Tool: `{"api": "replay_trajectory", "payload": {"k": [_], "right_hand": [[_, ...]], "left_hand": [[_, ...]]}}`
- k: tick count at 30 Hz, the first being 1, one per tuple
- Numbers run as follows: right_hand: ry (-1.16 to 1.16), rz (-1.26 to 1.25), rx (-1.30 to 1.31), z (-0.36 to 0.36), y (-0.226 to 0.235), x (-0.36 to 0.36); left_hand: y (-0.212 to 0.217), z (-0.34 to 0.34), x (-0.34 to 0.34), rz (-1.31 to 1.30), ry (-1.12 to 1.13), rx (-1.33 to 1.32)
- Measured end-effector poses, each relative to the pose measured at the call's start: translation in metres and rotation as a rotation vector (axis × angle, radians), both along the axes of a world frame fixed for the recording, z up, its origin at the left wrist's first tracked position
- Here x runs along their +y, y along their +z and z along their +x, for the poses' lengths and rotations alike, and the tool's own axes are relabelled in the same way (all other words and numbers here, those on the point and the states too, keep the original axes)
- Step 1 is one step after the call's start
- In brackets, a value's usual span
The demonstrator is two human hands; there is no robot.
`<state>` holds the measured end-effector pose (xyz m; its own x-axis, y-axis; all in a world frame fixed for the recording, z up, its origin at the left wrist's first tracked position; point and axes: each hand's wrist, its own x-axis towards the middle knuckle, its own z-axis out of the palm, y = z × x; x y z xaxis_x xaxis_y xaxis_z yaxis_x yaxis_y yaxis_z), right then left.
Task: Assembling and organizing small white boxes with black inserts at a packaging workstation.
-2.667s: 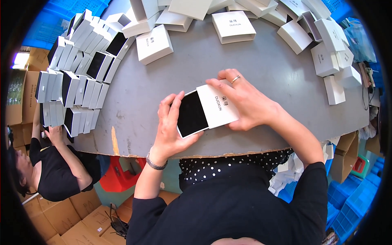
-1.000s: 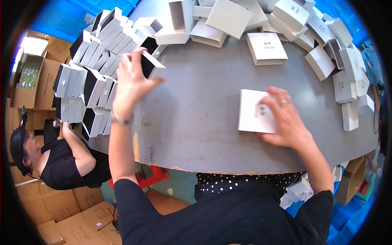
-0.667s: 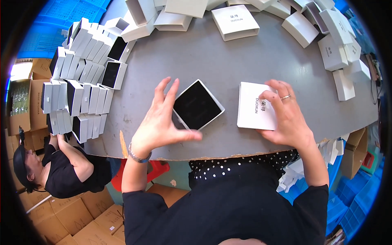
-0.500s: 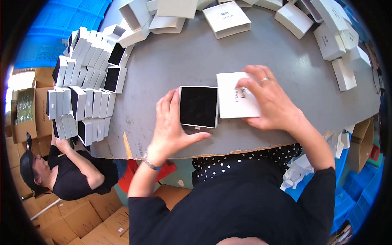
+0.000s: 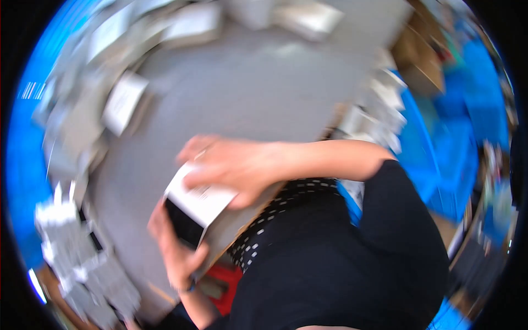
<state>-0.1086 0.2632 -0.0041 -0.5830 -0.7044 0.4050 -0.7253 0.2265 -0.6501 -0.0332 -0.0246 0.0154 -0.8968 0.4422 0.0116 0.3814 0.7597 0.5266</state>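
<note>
My left hand (image 5: 175, 254) holds a shallow white box tray with a black inside (image 5: 184, 221), fingers along one side and thumb at the near edge. My right hand (image 5: 228, 166), a ring on one finger, grips a white box sleeve (image 5: 199, 204) from above. The sleeve lies against the tray and seems to cover part of it; blur hides how far it reaches. Both are low over the grey table, close to its near edge.
White box sleeves (image 5: 125, 104) lie loose along the table's far and left side. Stacked white boxes (image 5: 91, 264) stand at the lower left. Blue crates (image 5: 451, 148) and a brown carton (image 5: 421, 60) are off the table to the right.
The whole view has swung to the right and blurred. Sleeve and tray, side by side before, now appear to overlap, with less of the black inside showing. My left hand has closed in on the tray.
</note>
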Motion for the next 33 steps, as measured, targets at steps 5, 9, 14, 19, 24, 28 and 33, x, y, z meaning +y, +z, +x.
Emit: {"api": "replay_trajectory", "payload": {"k": [5, 9, 14, 19, 24, 28, 33], "right_hand": [[-0.132, 0.033, 0.11, 0.024, -0.006, -0.014], [-0.127, 0.004, 0.132, 0.033, -0.011, 0.006], [-0.179, 0.023, 0.134, 0.034, -0.009, 0.003], [-0.203, 0.051, 0.131, 0.05, -0.014, -0.036], [-0.367, 0.068, 0.115, 0.066, -0.011, -0.019], [-0.647, -0.087, 0.23, 0.086, -0.028, 0.043], [-1.499, 0.119, 0.046, 0.2, -0.024, 0.199]], "left_hand": [[0.005, 0.005, -0.014, 0.011, -0.008, -0.046], [0.007, -0.012, -0.003, 0.013, -0.16, -0.105], [-0.002, -0.013, 0.007, 0.123, -0.109, -0.098], [-0.008, 0.006, 0.085, 0.564, 0.128, 0.084], [-0.019, -0.008, 0.102, 0.786, 0.149, -0.01], [-0.028, -0.03, 0.113, 0.95, 0.109, -0.292], [-0.031, -0.045, 0.118, 0.58, 0.089, -0.128]]}}
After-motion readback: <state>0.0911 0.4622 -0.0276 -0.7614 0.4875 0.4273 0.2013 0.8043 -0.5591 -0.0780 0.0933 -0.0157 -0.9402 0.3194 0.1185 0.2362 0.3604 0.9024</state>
